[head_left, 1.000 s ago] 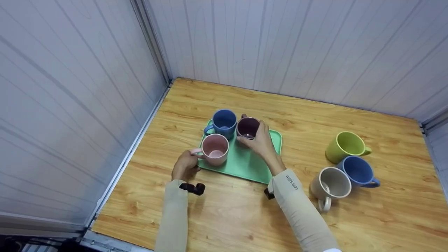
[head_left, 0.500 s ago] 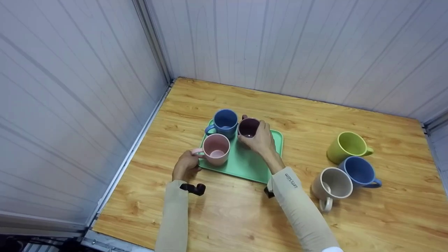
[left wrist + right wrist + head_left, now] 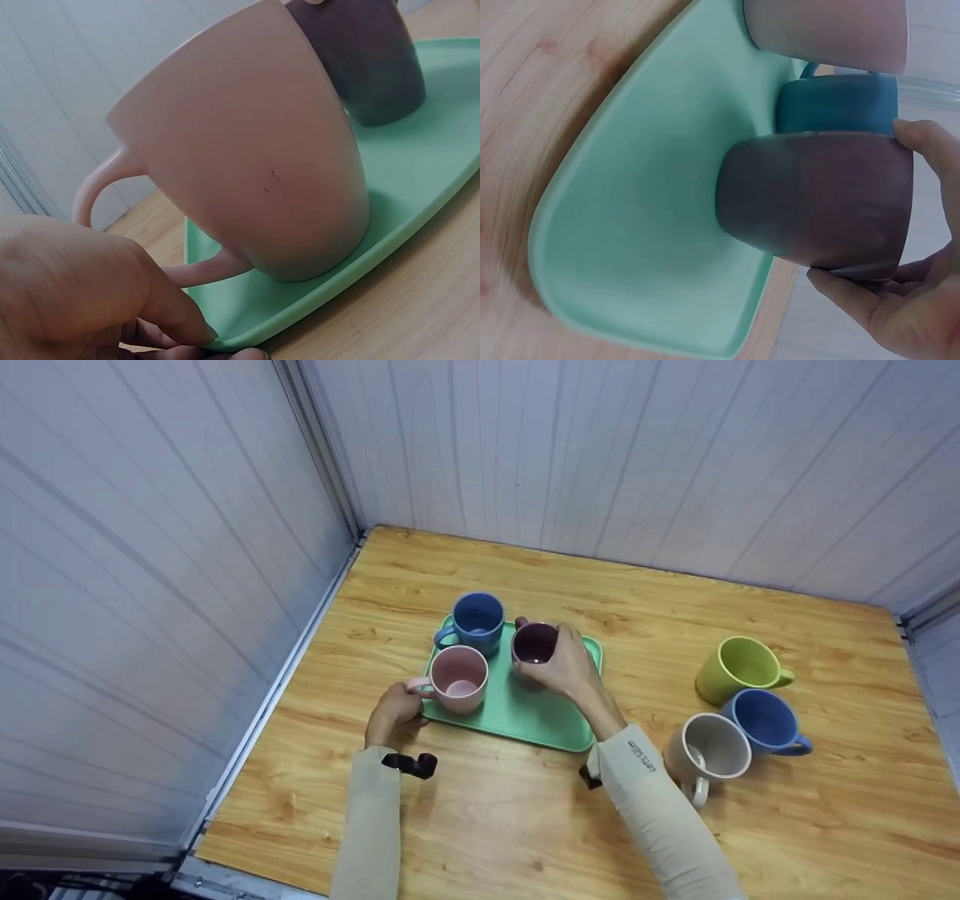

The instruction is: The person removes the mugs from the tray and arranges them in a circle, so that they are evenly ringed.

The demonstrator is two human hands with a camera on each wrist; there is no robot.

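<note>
My right hand (image 3: 568, 666) grips a dark maroon mug (image 3: 817, 199) near its rim, thumb on one side and fingers on the other. The mug is upright over the green tray (image 3: 532, 720), its handle pointing to the back. With the thumb on top and fingers below, my left hand (image 3: 395, 712) pinches the tray's near left corner. Right above that hand is the handle of a pink mug (image 3: 247, 150), which stands on the tray. Behind the pink one stands a blue mug (image 3: 478, 619), also on the tray, handle to the left.
To the right, a yellow-green mug (image 3: 739, 675), a second blue mug (image 3: 765, 724) and a grey-white mug (image 3: 709, 754) cluster on the wooden table (image 3: 495, 825). Panel walls (image 3: 517, 457) border the table at the back and left.
My right hand has drawn the maroon mug a little toward me and to the right, so a gap now shows between it and the blue mug. The left hand stays at the tray corner.
</note>
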